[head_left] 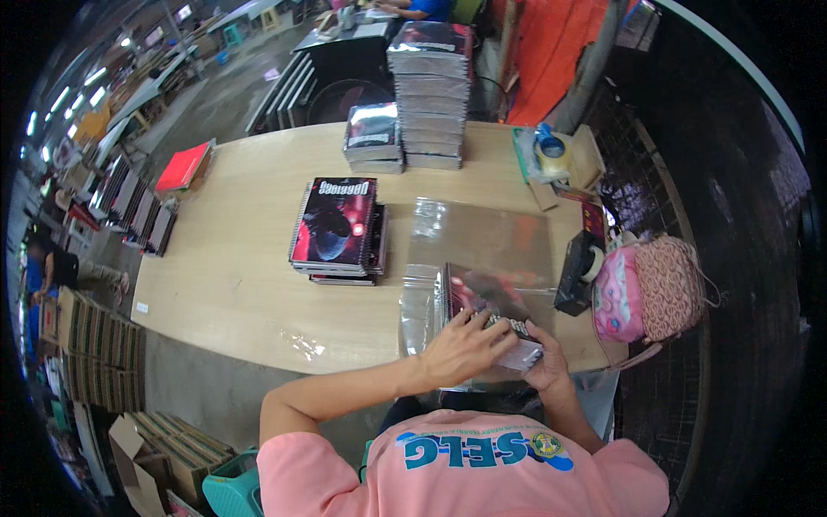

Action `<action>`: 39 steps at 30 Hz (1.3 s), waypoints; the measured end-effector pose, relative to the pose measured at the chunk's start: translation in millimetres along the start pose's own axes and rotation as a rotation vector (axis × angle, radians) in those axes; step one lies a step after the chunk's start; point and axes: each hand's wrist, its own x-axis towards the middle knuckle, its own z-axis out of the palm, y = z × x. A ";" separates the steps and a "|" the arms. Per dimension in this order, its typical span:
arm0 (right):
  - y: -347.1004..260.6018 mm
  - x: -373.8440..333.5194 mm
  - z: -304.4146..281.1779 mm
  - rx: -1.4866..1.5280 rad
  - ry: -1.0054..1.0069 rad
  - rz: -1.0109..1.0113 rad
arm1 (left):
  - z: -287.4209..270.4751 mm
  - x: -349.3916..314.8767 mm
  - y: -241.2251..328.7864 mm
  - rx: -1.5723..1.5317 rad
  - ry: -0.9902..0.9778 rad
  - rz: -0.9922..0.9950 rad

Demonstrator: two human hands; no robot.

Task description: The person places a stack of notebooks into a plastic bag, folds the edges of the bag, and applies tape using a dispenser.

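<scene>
The right grip point(547, 362) holds the near end of some spiral books point(491, 295); the left grip point(465, 349) rests on top (can't tell if it pinches). They're by clear plastic point(482, 226) on the surface point(233, 258). Looks like bagging; the next move needs steady sliding.

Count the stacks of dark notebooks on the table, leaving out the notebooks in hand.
3: a tall stack at the far edge, a shorter stack left of it, and a nearer stack in front. Others could hide behind.

Pale wooden table point(224, 250), grey floor point(194, 379), orange sheet point(560, 52), bright strip lights point(60, 99), teal stool point(233, 34)
</scene>
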 end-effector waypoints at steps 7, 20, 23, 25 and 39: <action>-11.2 85.5 113.4 -0.583 -0.255 -0.605 | -56.2 -58.0 -88.9 -1.040 0.847 -0.741; 10.8 148.1 113.4 -0.880 -0.120 -0.520 | -40.9 -56.3 -529.2 -1.238 1.165 -0.845; 10.8 148.9 125.7 -0.858 -0.058 -0.542 | -8.8 -33.7 -567.0 -1.364 1.090 -0.820; -3.0 162.9 138.8 -0.912 0.020 -0.548 | 6.1 -11.7 -573.0 -1.402 1.039 -0.844; -34.5 547.2 212.0 -0.925 0.366 -0.543 | 99.3 -0.4 -638.7 -1.810 0.482 -0.749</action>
